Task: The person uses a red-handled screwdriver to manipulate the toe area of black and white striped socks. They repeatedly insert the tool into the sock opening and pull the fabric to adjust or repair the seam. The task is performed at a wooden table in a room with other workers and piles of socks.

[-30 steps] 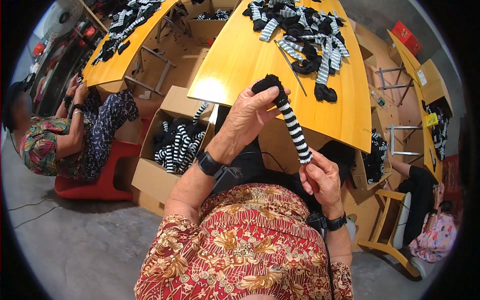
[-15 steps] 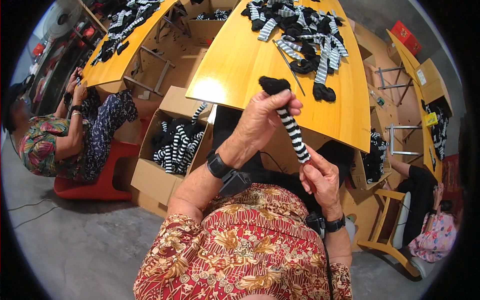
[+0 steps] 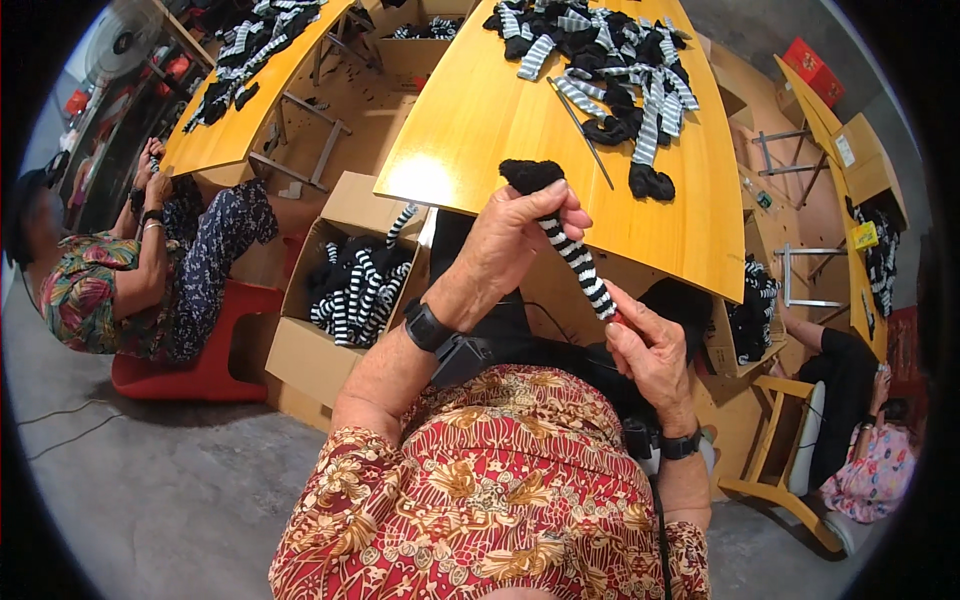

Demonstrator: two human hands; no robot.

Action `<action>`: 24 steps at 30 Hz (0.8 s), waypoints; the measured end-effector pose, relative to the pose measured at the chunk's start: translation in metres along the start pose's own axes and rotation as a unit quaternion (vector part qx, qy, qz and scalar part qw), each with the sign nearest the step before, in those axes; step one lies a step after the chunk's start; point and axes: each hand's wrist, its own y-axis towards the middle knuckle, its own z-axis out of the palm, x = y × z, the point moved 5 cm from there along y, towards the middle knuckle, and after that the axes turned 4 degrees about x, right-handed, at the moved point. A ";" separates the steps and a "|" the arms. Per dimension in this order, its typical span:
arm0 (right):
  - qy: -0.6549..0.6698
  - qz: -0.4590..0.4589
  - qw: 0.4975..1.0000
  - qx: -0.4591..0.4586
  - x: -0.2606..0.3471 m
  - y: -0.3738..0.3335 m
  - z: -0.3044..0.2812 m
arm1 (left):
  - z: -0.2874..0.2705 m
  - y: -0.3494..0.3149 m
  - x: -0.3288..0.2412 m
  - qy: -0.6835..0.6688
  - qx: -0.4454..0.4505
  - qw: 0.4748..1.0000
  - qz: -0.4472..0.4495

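A narrow black-and-white striped knitted tube with a fluffy black end stretches between my two hands, over the table's near edge. My left hand is closed around it just below the black end, thumb on top. At the lower striped end, my right hand pinches it between thumb and fingers. A small bit of red shows at those fingertips; what it is I cannot make out. Beyond my hands, a thin dark rod lies on the yellow table.
A pile of striped and black knitted pieces covers the table's far part. Open cardboard boxes holding striped pieces stand left and right of me. One person sits at the left table, another at the far right.
Both hands still hold the striped tube. The left hand and the black end have shifted slightly left, while the right hand has turned a little around the lower end.
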 end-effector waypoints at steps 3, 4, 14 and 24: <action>-0.037 0.002 0.999 0.007 0.004 0.004 -0.003 | -0.004 -0.005 0.017 0.029 0.010 0.996 -0.080; -0.061 -0.023 0.998 0.008 0.001 0.006 -0.004 | -0.008 -0.005 0.022 0.014 0.001 0.997 -0.079; -0.035 -0.004 0.999 0.000 -0.002 0.002 -0.012 | -0.029 0.003 -0.029 0.200 -0.003 0.979 0.027; 0.067 0.002 0.997 -0.029 -0.018 -0.007 -0.011 | -0.042 -0.001 -0.016 0.076 -0.102 0.989 0.082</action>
